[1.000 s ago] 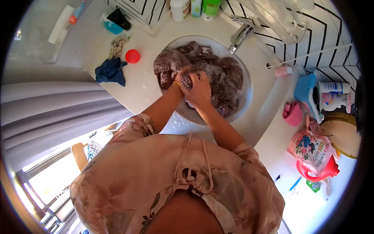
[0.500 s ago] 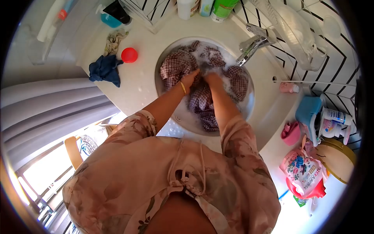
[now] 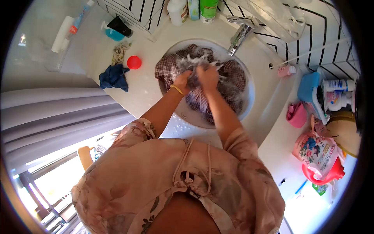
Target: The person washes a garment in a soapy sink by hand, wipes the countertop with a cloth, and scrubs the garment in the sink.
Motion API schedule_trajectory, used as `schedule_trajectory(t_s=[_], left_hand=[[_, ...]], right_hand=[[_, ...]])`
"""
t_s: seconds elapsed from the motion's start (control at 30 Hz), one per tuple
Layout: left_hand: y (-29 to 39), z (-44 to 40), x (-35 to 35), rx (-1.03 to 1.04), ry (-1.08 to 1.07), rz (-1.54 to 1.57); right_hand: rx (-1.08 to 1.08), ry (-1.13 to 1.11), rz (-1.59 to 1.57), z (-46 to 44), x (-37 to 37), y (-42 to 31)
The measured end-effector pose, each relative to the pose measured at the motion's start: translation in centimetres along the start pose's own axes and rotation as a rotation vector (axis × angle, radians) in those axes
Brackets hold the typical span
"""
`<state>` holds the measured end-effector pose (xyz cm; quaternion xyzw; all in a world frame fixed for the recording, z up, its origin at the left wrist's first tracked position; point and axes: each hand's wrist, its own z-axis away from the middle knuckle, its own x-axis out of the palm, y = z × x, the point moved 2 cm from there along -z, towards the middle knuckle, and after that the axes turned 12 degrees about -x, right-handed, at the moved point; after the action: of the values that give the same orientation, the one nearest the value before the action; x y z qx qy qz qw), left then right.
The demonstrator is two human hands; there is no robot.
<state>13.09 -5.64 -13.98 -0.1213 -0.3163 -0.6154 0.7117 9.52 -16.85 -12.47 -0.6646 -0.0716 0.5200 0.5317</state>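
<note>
A wet, dark checked cloth [image 3: 233, 78] lies bunched in soapy water in the round sink [image 3: 250, 102]. My left hand [image 3: 182, 81], with a yellow band at the wrist, is closed on the cloth near the middle of the sink. Just to its right, my right hand [image 3: 207, 77] is also closed on the cloth, slightly blurred. Water splashes up around the fingers of both hands. Part of the cloth hangs over the sink's left rim.
The faucet [image 3: 239, 37] reaches over the sink's upper right. Left of the sink are a red cap [image 3: 134, 62] and a blue cloth [image 3: 113, 77]. Bottles [image 3: 178, 12] stand behind; a blue container [image 3: 307, 89] and pink pouch [image 3: 316, 153] are at right.
Both hands came up from lower in the suds and water now splashes around them. A second ago they were pressed together on a bunch of cloth; now they are slightly apart. The view has shifted.
</note>
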Motion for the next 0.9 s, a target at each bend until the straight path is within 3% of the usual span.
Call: schedule_trajectory(t_s=[0.07, 0.17, 0.2, 0.23, 0.3, 0.4, 0.47, 0.57, 0.6, 0.67, 0.73, 0.77, 0.83, 0.87, 0.9], left_hand=[[-0.1, -0.1, -0.9, 0.056, -0.113, -0.089], [0.0, 1.1, 0.2, 0.075, -0.137, -0.042], [0.3, 1.5, 0.4, 0.048, -0.139, 0.023], [0.7, 1.7, 0.2, 0.02, -0.137, 0.089], [0.0, -4.1, -3.6, -0.267, -0.886, 0.161], [-1.2, 1.6, 1.6, 0.006, -0.054, 0.013], [-1.6, 1.2, 1.1, 0.052, -0.105, -0.053], [-0.9, 0.1, 1.2, 0.0, -0.128, 0.001], [-0.6, -0.5, 0.7, -0.039, -0.1, 0.029], [-1.3, -5.5, -3.1, -0.089, -0.034, 0.071], [-1.6, -6.0, -2.9, -0.062, 0.322, -0.228], [-1.7, -6.0, -2.8, -0.051, 0.5, -0.382], [-2.2, -8.0, -4.3, -0.12, 0.441, -0.353], [-2.4, -9.9, -6.2, -0.153, 0.354, -0.301], [-2.3, -10.9, -7.1, -0.187, 0.265, -0.251]], right_hand=[[0.336, -0.131, -0.502, -3.7, 2.3, 5.9], [0.097, -0.1, -0.406, 0.1, -1.7, 0.4], [-0.201, 0.048, -0.398, 2.8, -2.7, -2.2], [-0.44, 0.113, -0.198, 5.1, -3.1, -4.4], [-0.908, 0.235, 0.209, 8.5, -3.4, -7.2], [-0.496, 0.141, 0.15, 3.9, -1.9, -2.6], [0.177, -0.232, -0.482, -2.5, -2.6, 3.2], [0.278, 0.026, -0.53, -2.3, -3.2, 2.7], [0.185, -0.069, -0.44, -1.6, -3.9, 2.2], [0.088, -0.078, 0.063, 0.0, -1.4, 3.7], [-0.029, 0.011, 0.472, 1.6, 1.1, 3.3], [-0.005, -0.133, 0.469, 0.9, 1.8, 3.6], [0.043, -0.403, 0.455, -1.7, 2.5, 4.2], [-0.323, -0.402, 0.595, -2.8, 5.7, 8.5], [-0.23, -0.355, 0.48, -3.7, 5.7, 8.5]])
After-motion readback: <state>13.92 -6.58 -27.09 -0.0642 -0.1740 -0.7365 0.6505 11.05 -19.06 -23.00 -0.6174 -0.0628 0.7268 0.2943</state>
